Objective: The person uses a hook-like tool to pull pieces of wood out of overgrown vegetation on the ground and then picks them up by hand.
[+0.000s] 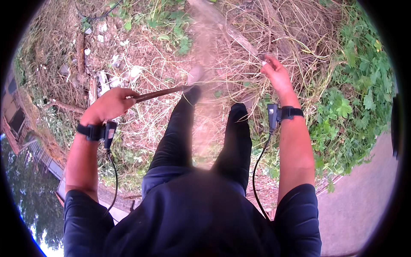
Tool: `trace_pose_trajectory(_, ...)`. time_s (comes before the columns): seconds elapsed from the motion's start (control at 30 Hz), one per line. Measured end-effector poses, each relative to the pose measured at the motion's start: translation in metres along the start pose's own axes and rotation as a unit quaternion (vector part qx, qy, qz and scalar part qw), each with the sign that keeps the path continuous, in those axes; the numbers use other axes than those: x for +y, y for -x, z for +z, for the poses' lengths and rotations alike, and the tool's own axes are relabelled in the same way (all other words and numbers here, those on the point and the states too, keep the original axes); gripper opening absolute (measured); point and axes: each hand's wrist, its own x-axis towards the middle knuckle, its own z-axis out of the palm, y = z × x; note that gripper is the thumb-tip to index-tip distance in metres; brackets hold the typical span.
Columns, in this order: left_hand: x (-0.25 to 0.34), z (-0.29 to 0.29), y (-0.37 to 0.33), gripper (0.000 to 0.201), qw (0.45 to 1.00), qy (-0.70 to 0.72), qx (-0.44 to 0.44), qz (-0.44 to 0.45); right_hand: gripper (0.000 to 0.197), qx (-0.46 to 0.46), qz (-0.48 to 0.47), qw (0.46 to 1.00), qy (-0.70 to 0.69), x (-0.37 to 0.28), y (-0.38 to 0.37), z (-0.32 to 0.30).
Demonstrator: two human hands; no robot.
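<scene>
My left hand (112, 104) is wrapped round the end of a wooden-handled tool (159, 94). Its handle points right, toward my left foot, and a small, pale, blurred head shows at its far end; the kind of tool is unclear. On the right, my right hand (277, 75) hovers over dry stalks (239, 64), beside the lower end of a long branch (239, 39). Its thumb and fingers are drawn together. Whether a thin stalk lies between them cannot be made out.
Both my legs stand among tangled dry stems. Green leafy plants (342, 107) grow along the right, beside a paved strip (359, 201). White scraps (114, 81) and a short stick (67, 106) lie at the left. A dark cord (100, 17) curves at the upper left.
</scene>
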Motion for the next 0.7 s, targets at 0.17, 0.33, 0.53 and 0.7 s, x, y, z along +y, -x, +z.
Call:
trace_pose_trajectory(0.17,-0.059,-0.037,0.072,0.04,0.988,0.147,0.008,-0.042,0.054,0.043,0.014,0.998,0.033,0.002,-0.011,-0.008)
trace_pose_trajectory(0.33,-0.131,-0.057,0.145,0.041,0.92,0.362,0.092,-0.118,0.069,0.119,-0.113,0.967,0.193,-0.03,-0.05,-0.021)
trace_pose_trajectory(0.53,-0.195,-0.02,0.115,0.038,0.857,0.453,0.223,-0.108,0.085,0.143,-0.141,0.889,0.41,-0.08,-0.121,0.007)
trace_pose_trajectory(0.7,-0.186,0.006,0.034,0.037,0.845,0.434,0.301,-0.075,0.088,0.067,-0.035,0.866,0.494,-0.097,-0.177,0.038)
